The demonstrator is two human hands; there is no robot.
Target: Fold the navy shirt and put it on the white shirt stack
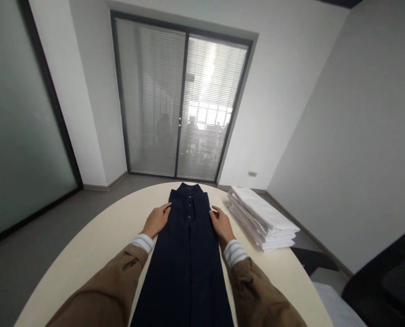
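The left hand (157, 220) and right hand (222, 223) touch opposite edges of the navy garment (185, 254) between them, probably to hold it straight, though I can't make out whether either pinches it.

Shows smooth, matt woven cloth on navy garment (185, 259) | looks like softly creased cloth in white stack (262, 213) | has smooth, low-sheen top on table (117, 240) | shows wrinkled matt cloth on brown sleeves (102, 288), soft cloth on striped cuffs (237, 252) | shows frosted glass in left-hand panel (21, 113) | has matt, smooth finish on wall (284, 91).
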